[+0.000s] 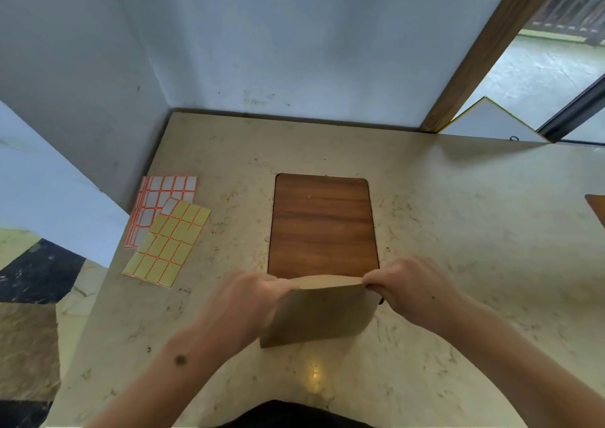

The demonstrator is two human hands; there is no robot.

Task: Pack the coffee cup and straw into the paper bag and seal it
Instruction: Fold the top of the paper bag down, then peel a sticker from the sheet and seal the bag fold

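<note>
A brown paper bag (319,313) stands on the marble counter (458,231) just in front of me, its top edge pressed flat. My left hand (244,300) pinches the bag's top left corner. My right hand (412,288) pinches the top right corner. The coffee cup and the straw are not visible; what is inside the bag is hidden.
A wooden board (322,224) lies on the counter just beyond the bag. Two sticker sheets lie at the left: a yellow sticker sheet (168,246) overlapping a white sticker sheet with orange borders (163,198). A wall corner stands behind the counter, and the counter's left edge drops off.
</note>
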